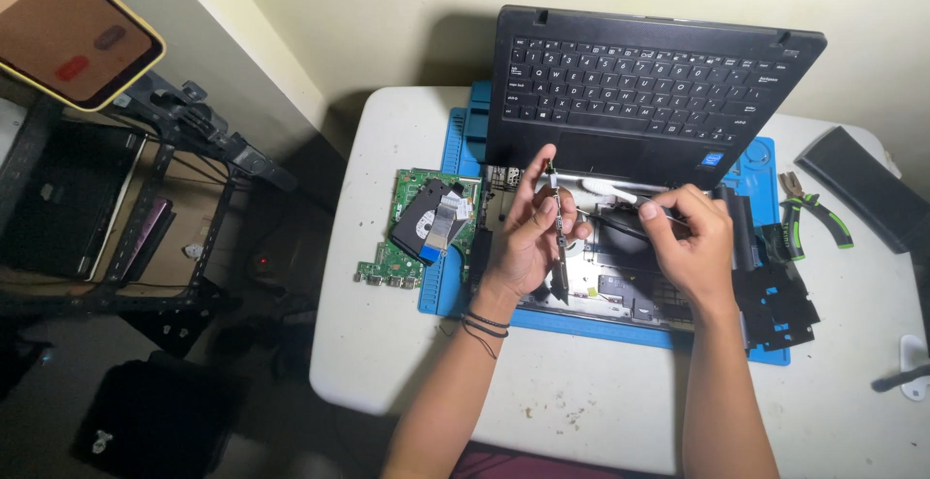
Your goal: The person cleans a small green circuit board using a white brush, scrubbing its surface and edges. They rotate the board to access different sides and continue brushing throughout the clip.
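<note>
Head view: I count one opened laptop base [620,290] on the blue mat [455,150]. My left hand [528,242] pinches one narrow circuit strip [560,247] upright; my right hand [688,242] grips one black cable [620,222]. One green motherboard [412,227] and one pair of pliers [814,210] lie aside.

Your single head camera looks steeply down, from close above, onto the rounded white desk [581,392] before you.

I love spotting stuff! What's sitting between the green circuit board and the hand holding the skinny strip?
In the head view, bare blue mat lies between the circuit board and the left hand.
</note>
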